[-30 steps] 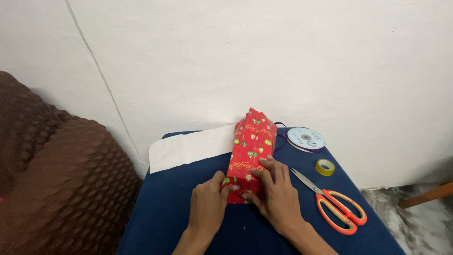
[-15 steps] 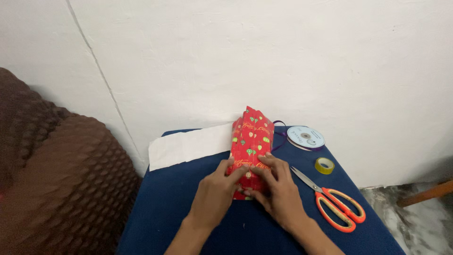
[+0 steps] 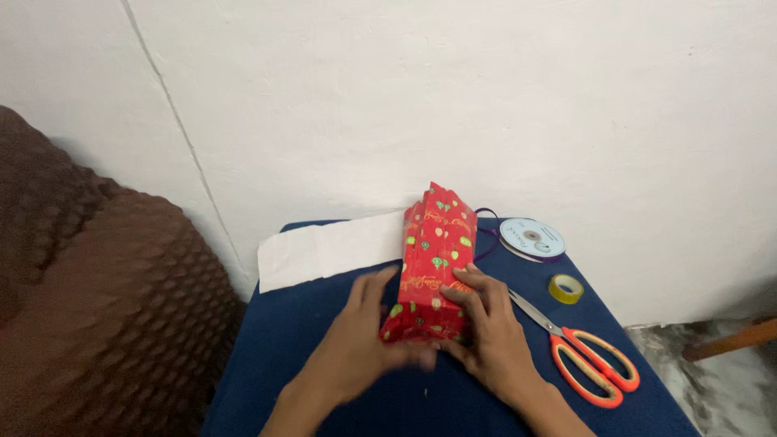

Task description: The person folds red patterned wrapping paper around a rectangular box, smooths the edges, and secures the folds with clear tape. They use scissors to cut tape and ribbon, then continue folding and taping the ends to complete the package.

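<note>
Blue table (image 3: 324, 380) — red-wrapped box (image 3: 433, 259) between both hands.

Red patterned wrapped package (image 3: 434, 259), table centre, between hands.

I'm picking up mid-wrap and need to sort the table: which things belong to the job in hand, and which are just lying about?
In hand:
- red wrapped box, pressed by left hand and right hand

Lying untouched:
- orange scissors
- tape roll
- ribbon spool
- white paper
- brown cushion
</note>
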